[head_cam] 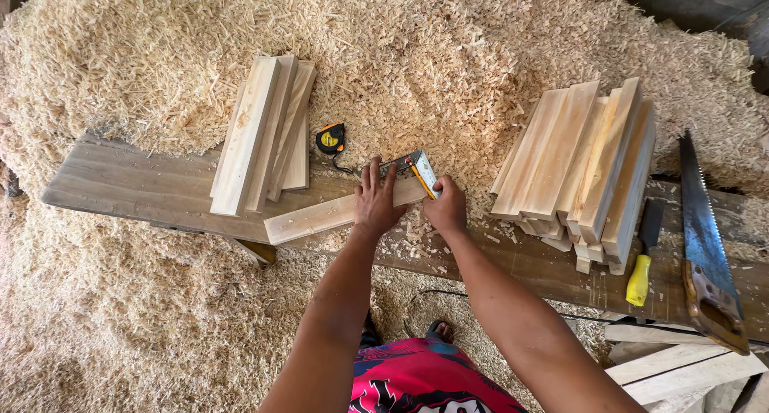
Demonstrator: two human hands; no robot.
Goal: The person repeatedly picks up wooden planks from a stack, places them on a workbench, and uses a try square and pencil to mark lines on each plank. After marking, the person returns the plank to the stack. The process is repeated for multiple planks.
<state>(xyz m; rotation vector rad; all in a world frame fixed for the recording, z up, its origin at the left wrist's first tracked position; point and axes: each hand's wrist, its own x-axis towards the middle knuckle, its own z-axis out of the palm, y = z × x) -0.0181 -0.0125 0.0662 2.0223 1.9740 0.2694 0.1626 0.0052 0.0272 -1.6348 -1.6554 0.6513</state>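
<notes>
Shavings point(416, 52), heaped deep around a dark bench plank point(136, 185) that serves as the work surface; two stacks of cut slats, right stack point(581, 161) and left stack point(264, 132), set clear to either side of the hands. Handsaw point(705, 245) and yellow-handled chisel point(643, 261) lie at the bench's right end; one slat point(320, 217) lies crosswise at centre. Left hand point(376, 201) flat, pressing slat and square point(412, 169) steady; right hand point(444, 207) closed on a pencil point(423, 182) against the blade; tape point(330, 139) just behind.
</notes>
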